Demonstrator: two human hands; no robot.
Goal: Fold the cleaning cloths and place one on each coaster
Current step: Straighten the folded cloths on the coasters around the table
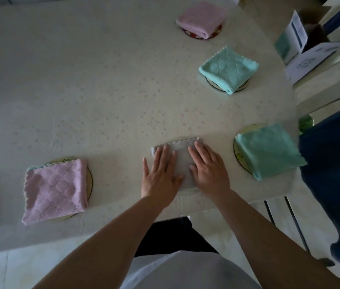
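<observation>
A folded grey cloth (182,161) lies near the table's front edge, over a coaster whose rim (187,191) peeks out below it. My left hand (160,174) and my right hand (208,167) press flat on it, fingers straight. To the left, a folded pink cloth (55,189) covers a coaster (89,182). A folded teal cloth (269,151) sits on a coaster (238,152) at the right. Farther back, another teal cloth (228,68) rests on a coaster (212,83), and a pink cloth (201,18) on a dark coaster (192,35).
The table (81,90) wears a pale flowered cloth. An open cardboard box (308,44) stands off the back right corner. Dark blue fabric (336,174) hangs over a chair at the right. The front table edge runs close to my body.
</observation>
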